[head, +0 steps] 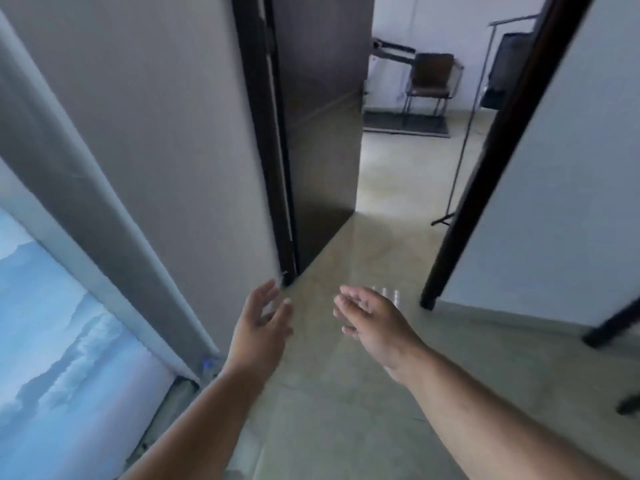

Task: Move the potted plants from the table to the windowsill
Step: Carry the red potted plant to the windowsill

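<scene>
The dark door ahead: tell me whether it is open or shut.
Open. The dark door is swung back from its frame, and a chair in the next room shows through the gap.

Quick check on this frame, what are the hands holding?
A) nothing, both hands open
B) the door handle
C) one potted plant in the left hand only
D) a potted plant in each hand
A: the left hand and the right hand both hang over the floor with fingers loosely spread, touching nothing, and no potted plant is in view.
</scene>
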Tool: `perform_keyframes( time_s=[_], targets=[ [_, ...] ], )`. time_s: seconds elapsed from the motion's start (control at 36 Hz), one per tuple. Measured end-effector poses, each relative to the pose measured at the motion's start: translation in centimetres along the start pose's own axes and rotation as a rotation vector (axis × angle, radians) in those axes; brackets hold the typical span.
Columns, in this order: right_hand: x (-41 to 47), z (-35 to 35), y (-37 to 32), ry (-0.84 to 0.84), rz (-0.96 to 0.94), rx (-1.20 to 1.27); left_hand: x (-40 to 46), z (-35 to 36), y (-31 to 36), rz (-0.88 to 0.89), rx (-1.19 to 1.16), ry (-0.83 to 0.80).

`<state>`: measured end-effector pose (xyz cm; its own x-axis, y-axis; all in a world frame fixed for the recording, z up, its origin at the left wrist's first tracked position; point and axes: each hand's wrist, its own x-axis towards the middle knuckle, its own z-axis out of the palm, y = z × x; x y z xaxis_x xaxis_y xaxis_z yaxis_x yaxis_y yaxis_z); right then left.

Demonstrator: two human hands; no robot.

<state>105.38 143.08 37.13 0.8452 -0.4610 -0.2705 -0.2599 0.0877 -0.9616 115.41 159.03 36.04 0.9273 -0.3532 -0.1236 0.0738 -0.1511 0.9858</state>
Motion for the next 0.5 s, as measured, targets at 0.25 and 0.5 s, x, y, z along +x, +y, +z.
perform_keyframes(
  time_s=[0.25, 0.5],
  targets=[
    [-10.4, -22.4, 3.5, 0.51, 0.002, 0.228, -5.3, 23.5, 2.4, 0.085, 0.045, -0.491],
    [-22.4, -43.3, 10.9, 0.841, 0.061, 0.365, -16.1, 47.0, 1.8, 0.07, 0.058, -0.789]
  ],
)
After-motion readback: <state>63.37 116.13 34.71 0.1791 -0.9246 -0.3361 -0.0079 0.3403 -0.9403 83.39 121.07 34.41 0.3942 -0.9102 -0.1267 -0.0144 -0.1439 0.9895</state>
